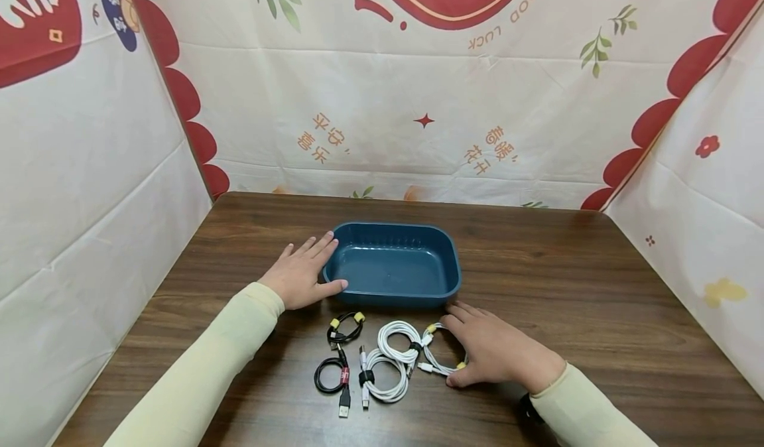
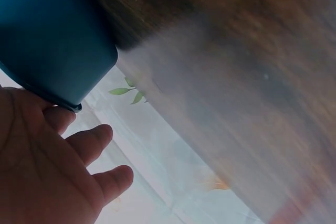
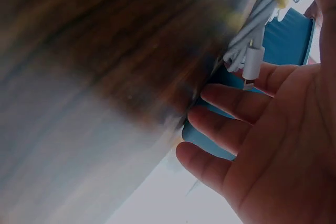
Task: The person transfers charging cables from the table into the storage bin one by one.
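My left hand lies along the left side of a blue plastic bin, fingers spread, thumb over the near left rim. In the left wrist view the fingers are extended beside the bin's outer wall. My right hand is lowered over a coiled white cable with yellow ties, partly hiding it. Thumb and fingers stand apart around its right side. The right wrist view shows this cable with its yellow tie and plug close to the index finger, the other fingers extended.
Left of that cable lie two white cable coils with black straps, overlapping. Further left are a black cable with yellow ties and a black USB cable with a red tag. Printed cloth walls the brown table.
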The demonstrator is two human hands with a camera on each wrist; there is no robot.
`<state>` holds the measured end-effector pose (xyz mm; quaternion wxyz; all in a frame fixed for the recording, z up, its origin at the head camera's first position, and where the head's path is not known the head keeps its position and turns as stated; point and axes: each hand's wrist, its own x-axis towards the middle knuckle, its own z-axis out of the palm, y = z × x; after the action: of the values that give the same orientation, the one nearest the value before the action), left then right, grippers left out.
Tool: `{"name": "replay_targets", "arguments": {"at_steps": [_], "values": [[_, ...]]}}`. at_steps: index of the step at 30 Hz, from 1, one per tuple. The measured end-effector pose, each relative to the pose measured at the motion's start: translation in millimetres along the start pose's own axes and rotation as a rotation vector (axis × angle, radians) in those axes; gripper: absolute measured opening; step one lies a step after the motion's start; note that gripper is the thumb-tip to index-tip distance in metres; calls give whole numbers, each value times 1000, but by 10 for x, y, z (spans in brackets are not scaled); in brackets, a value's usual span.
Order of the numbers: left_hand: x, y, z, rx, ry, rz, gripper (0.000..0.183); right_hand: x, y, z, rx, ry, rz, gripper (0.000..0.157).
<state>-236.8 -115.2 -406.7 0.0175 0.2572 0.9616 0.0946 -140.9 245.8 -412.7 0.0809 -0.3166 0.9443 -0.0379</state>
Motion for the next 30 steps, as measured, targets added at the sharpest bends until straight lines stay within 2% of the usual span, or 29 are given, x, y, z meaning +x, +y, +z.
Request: {"name": "replay_targets", "arguments": {"at_steps": [4,13,30], "values": [[-6,-4,6,-2,5,-1,91,-20,-20,-12,-29,18,-16,81],[2,-2,-4,-3,3,3,91,-98,-3,-39,-42,29,50,86],[9,-8,11,3,-1,4,92,-203,69,-51,-63,109,73,88]]}}
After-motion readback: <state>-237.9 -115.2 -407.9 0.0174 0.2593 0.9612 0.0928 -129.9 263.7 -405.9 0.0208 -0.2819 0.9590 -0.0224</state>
